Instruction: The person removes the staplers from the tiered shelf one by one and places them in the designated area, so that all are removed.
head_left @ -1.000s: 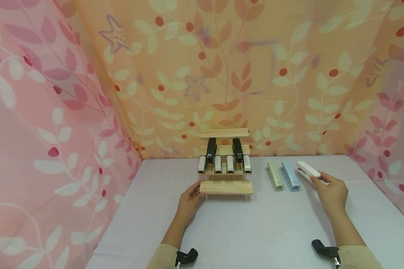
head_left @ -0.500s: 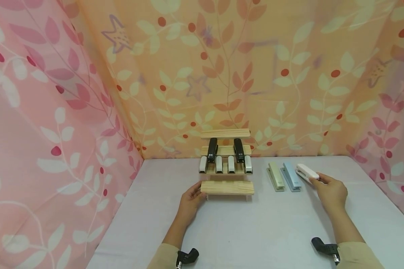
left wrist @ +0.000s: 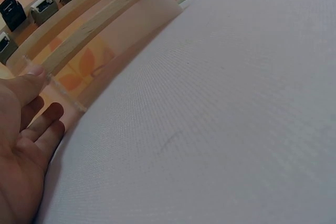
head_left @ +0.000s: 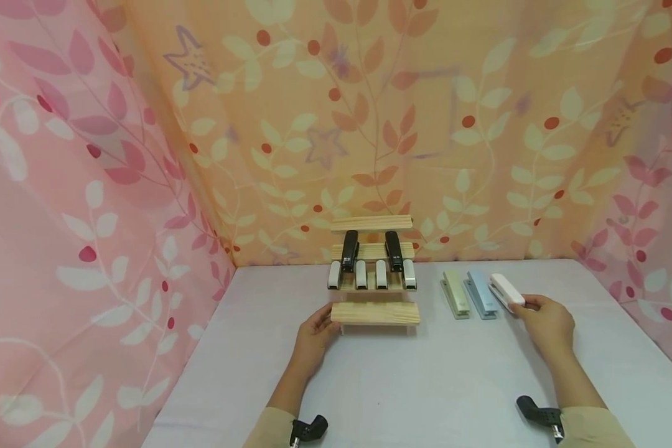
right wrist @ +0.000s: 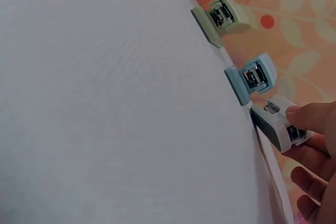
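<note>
My right hand [head_left: 549,326] pinches the near end of a white stapler [head_left: 506,289], thumb on one side and fingers on the other. In the right wrist view its base [right wrist: 270,129] is close to the table, beside the blue stapler. The blue stapler [head_left: 482,294] and a pale green stapler [head_left: 455,294] stand to its left in a row. My left hand [head_left: 315,339] grips the left end of a tiered wooden rack [head_left: 375,313], thumb on its clear side panel [left wrist: 65,94]. Two black staplers [head_left: 350,251] and several small white-topped staplers [head_left: 381,274] sit on its upper tiers.
A white cloth covers the table [head_left: 425,386]. Orange leaf-print fabric [head_left: 291,155] hangs right behind the rack, with pink fabric [head_left: 117,280] along the left and right sides. The rack's lowest shelf carries nothing.
The white stapler has turned and come down slightly toward me, now lying nearly parallel to the blue one. My right hand moved with it; my left hand stays at the rack.
</note>
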### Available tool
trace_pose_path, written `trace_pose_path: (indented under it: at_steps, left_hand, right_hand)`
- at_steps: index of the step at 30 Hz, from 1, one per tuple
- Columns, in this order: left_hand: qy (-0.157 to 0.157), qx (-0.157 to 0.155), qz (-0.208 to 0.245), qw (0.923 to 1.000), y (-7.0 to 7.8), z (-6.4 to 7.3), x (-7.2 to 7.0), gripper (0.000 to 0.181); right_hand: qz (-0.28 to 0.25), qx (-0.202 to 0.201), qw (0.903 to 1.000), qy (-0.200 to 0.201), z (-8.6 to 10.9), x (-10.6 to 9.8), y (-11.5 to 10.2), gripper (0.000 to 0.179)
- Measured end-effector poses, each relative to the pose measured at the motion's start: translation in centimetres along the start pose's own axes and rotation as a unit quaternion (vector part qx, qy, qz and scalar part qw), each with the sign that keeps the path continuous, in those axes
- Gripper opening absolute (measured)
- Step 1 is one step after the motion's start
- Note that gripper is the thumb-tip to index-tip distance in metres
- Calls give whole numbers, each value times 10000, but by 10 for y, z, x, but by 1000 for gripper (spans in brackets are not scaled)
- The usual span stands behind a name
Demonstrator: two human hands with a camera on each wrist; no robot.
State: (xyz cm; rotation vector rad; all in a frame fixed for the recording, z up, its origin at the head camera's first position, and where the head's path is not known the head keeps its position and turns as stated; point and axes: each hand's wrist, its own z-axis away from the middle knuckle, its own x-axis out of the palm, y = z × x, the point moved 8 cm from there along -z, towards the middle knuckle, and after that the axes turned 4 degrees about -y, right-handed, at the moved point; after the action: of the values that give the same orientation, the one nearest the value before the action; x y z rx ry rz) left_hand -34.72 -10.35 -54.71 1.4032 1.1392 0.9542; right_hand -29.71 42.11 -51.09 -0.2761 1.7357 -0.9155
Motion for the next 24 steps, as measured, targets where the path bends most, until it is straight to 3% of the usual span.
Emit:
trace_pose_path:
  at_steps: [11, 24]
  left_hand:
    - [3, -67, 87, 9999, -2, 1, -1, 64]
    - [-130, 58, 220, 9997, 0, 1, 1, 64]
  right_hand:
    - [272, -381, 9988, 167, 0, 6, 1, 53]
    - [325, -416, 9984, 198, 4, 8, 2, 55]
